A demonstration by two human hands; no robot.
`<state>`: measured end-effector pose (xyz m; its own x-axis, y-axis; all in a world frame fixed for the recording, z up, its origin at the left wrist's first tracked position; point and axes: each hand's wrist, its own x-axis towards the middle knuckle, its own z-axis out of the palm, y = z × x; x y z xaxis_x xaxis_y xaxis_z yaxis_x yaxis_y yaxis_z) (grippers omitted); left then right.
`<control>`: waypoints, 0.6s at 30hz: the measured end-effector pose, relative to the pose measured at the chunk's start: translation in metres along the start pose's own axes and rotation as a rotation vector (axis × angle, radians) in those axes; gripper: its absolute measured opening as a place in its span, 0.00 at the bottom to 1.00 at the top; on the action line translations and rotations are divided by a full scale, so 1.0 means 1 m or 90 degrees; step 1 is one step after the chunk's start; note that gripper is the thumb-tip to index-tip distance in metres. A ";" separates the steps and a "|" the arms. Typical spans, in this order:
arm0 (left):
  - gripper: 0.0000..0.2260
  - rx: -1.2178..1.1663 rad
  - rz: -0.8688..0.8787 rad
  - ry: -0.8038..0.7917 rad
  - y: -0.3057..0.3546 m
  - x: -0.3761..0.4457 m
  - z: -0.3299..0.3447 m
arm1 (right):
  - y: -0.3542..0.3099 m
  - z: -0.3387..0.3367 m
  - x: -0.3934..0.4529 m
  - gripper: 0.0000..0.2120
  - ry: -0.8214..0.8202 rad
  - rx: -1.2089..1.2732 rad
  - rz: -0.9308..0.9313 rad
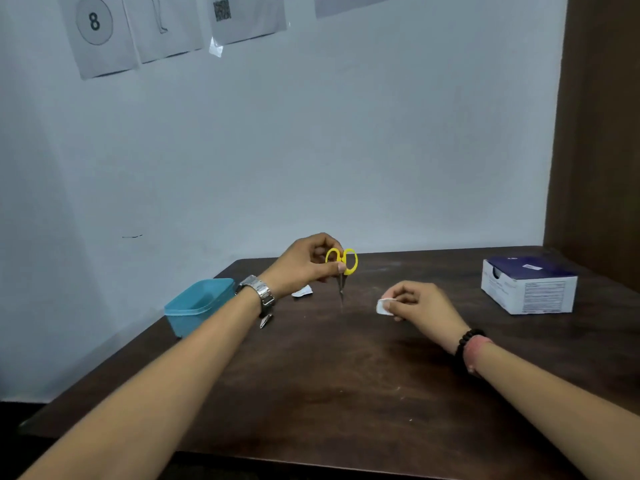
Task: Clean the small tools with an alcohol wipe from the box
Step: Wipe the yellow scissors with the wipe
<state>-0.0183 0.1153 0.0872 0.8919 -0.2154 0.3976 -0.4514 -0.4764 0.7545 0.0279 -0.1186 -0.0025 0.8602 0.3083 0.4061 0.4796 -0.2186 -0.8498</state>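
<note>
Small scissors (350, 260) with yellow ring handles hang point-down above the dark wooden table (329, 375). My left hand (306, 263) pinches them at the handles. To the right, my right hand (415, 303) pinches a small white alcohol wipe (382, 305) between thumb and fingers, apart from the blades. The white and dark blue wipe box (530, 285) stands at the table's right side. A small metal tool (266, 321) lies on the table under my left wrist, partly hidden.
An open teal plastic container (199, 304) sits at the table's left edge. A torn white wrapper (302, 292) lies behind my left hand. A blue-grey wall runs behind the table and a brown wooden panel (595, 133) stands at the right.
</note>
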 end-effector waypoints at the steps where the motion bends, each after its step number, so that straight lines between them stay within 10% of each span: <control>1: 0.07 -0.033 -0.016 0.024 -0.002 0.006 0.010 | -0.001 0.004 0.006 0.02 0.001 -0.002 0.008; 18: 0.05 -0.384 -0.134 0.188 -0.060 0.013 0.076 | 0.000 0.018 0.008 0.12 -0.044 0.157 0.098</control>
<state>0.0224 0.0766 0.0075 0.9562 0.1104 0.2713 -0.2816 0.0923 0.9551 0.0317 -0.0989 -0.0049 0.9019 0.3531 0.2489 0.2800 -0.0389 -0.9592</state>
